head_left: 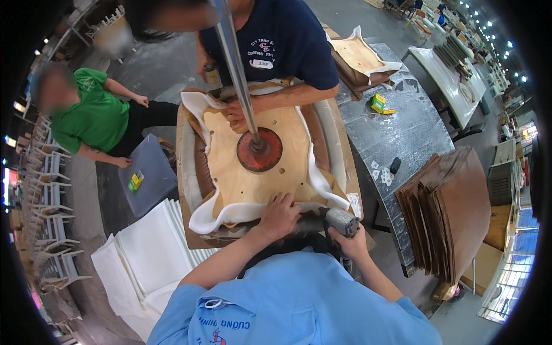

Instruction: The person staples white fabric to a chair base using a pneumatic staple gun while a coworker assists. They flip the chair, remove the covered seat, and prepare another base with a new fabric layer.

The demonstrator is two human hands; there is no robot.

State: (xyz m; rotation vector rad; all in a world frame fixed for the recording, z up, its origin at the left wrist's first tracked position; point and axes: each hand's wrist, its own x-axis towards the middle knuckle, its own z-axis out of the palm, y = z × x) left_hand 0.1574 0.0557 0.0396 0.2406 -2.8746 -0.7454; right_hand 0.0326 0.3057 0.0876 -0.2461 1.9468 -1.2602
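Note:
A plywood seat panel (227, 146) lies under a red round press pad (244, 150) on a metal rod (234, 63). White foam (215, 217) and a brown cover (323, 185) ruffle up around its edge. Bent over the panel's near edge, my left hand (280, 218) presses its fingers onto the cover's border. My right hand (353, 244) grips a grey staple gun (343, 221), its nose at the near right edge of the cover. Opposite me, a co-worker's hand (237, 115) holds the cover's far left corner; their other hand (204, 63) is beside a tool (212, 75).
At right, a grey table (397, 132) bears a yellow-green box (378, 103) and another plywood panel (357, 54). A stack of brown sheets (445, 213) stands at its near end. White foam sheets (138, 253) pile up at left, near a person in green (98, 109).

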